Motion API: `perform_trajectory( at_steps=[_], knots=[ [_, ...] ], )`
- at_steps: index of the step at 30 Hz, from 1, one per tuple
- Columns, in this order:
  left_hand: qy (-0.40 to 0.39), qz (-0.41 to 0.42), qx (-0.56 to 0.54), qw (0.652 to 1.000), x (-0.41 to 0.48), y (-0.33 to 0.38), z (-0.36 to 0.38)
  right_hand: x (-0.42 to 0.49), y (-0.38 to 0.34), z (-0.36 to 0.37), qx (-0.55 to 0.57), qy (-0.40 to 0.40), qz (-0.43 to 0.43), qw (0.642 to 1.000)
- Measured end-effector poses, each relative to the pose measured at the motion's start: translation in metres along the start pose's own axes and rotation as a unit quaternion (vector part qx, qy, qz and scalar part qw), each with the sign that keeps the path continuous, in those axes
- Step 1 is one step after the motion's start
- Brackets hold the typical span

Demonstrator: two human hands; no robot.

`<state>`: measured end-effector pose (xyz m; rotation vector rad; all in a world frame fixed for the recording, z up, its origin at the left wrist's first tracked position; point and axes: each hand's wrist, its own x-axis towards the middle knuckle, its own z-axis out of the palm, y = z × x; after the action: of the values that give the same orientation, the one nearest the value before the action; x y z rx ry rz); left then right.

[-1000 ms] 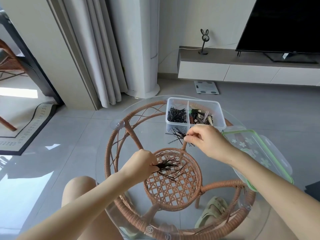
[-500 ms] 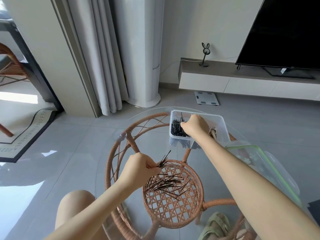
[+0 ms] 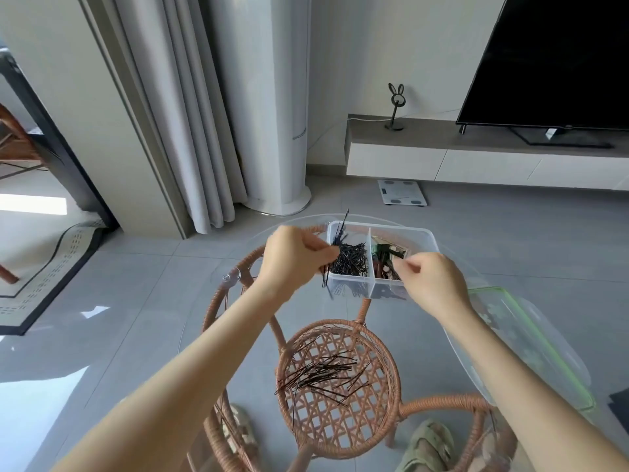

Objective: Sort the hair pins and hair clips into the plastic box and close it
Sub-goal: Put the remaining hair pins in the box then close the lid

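Glass forms the round table top point(image 3: 190, 335), clear enough to show the woven rattan frame point(image 3: 337, 417) and grey floor tiles beneath; past it stand pale curtains point(image 3: 190, 114), a white column unit point(image 3: 269, 97) and a low cabinet point(image 3: 476, 155) carrying a dark television point(image 3: 558, 59). At the far edge of the table sits the plastic box point(image 3: 429, 237), its long side running left to right, split by a wall into two compartments: black hair pins point(image 3: 350, 260) fill the left one, hair clips point(image 3: 384, 257) the right. The box's lid point(image 3: 531, 342), green-rimmed, lies off to the right on the glass. A loose scatter of pins point(image 3: 323, 373) lies nearer the person, most of them pointing roughly left to right. The left hand point(image 3: 296, 257) is at the box's left end, fingers pinched on a small bunch of pins point(image 3: 340, 233) that stands steeply, tips up and away. The right hand point(image 3: 429, 284) hovers at the near edge of the clip compartment, fingers curled close together; whether they hold anything cannot be told.
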<state>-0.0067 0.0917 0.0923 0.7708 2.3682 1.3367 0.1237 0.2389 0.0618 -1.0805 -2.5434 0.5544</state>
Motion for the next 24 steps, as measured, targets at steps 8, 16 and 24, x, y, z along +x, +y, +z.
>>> perform_trajectory(
  at_steps=[8,16,24],
  knots=[
    [0.011,-0.016,0.221,0.975,0.063,0.015,0.067,-0.055,0.04,-0.001,-0.004,-0.017,0.006,1.0],
    [-0.151,-0.012,0.383,0.911,0.072,0.021,0.082,-0.062,0.049,0.005,0.007,-0.041,-0.031,0.999],
    [-0.077,0.052,0.28,0.955,0.056,0.001,0.042,-0.073,0.042,0.015,0.049,-0.079,-0.024,0.995]
  ],
)
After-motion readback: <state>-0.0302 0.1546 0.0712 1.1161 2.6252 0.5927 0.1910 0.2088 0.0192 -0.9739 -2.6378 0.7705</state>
